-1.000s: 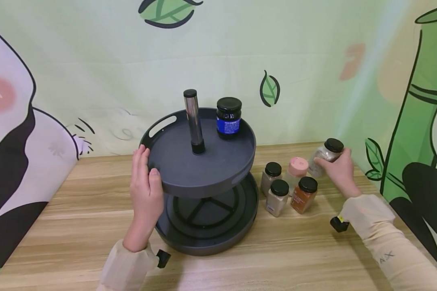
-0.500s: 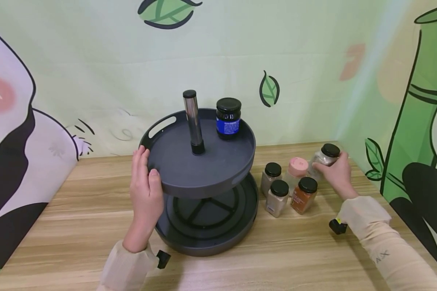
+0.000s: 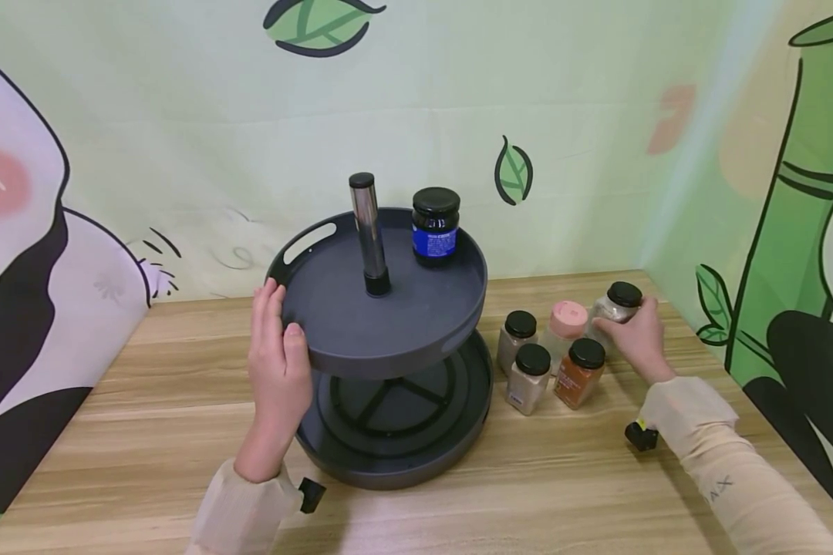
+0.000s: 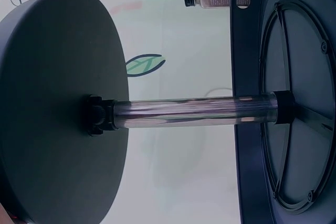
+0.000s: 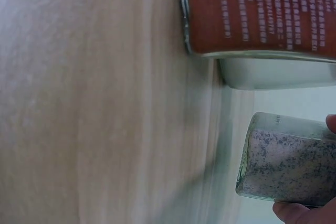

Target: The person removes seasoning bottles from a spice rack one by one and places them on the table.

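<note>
My right hand [image 3: 637, 339] grips a glass spice jar [image 3: 612, 310] with a black lid, at the right behind the other jars. In the right wrist view the jar [image 5: 286, 161] holds a speckled grey filling, with fingertips on both sides. Whether its base touches the table cannot be told. My left hand [image 3: 278, 362], fingers extended, rests against the left rim of the upper tray of a dark two-tier turntable rack [image 3: 361, 366]. The left wrist view looks between the tiers at the metal post [image 4: 194, 113]. A blue-labelled dark jar [image 3: 436, 227] stands upright on the upper tray.
Between the rack and my right hand stand a pink-capped jar [image 3: 565, 327], an orange-brown spice jar [image 3: 579, 374] and two pale spice jars, the nearer pale jar [image 3: 527, 379] in front. The lower tray [image 3: 389, 462] sits on the wooden table [image 3: 146, 432]. A printed cloth [image 3: 583, 139] hangs behind.
My right hand has lowered the spice jar and brought it slightly left, closer to the other jars. The left hand stays at the tray rim, and the rack has not moved.
</note>
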`<action>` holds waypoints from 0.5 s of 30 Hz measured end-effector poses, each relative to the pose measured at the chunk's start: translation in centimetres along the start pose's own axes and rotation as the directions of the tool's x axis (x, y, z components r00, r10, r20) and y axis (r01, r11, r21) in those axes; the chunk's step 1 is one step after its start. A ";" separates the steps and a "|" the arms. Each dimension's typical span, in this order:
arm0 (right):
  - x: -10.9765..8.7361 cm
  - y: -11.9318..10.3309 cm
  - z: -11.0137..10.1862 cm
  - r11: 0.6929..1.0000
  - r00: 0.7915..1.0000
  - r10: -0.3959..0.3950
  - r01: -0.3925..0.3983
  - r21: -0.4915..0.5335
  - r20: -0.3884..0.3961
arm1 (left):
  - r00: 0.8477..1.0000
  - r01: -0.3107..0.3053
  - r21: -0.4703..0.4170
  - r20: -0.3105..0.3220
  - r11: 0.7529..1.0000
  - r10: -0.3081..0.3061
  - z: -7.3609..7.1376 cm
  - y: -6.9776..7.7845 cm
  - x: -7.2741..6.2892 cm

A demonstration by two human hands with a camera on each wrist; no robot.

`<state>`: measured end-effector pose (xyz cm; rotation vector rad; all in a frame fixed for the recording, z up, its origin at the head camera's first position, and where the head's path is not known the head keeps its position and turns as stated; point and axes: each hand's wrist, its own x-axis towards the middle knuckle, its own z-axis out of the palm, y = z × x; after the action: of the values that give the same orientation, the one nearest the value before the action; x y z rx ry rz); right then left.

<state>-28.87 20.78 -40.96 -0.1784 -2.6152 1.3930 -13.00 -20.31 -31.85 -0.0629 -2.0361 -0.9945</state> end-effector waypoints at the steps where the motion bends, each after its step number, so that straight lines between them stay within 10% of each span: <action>1: 0.0 0.1 0.1 1.000 1.000 0.002 -0.002 0.003 0.004 | 1.000 -0.002 0.000 -0.001 1.000 0.002 0.0 0.0 0.0; 15: 0.0 0.5 0.6 1.000 1.000 0.006 -0.005 -0.027 0.010 | 1.000 -0.014 0.002 -0.008 1.000 0.014 0.0 0.0 0.0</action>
<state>-28.94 20.57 -41.71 -0.1828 -2.6446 1.3647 -13.01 -20.29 -31.86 -0.0718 -2.0265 -0.9829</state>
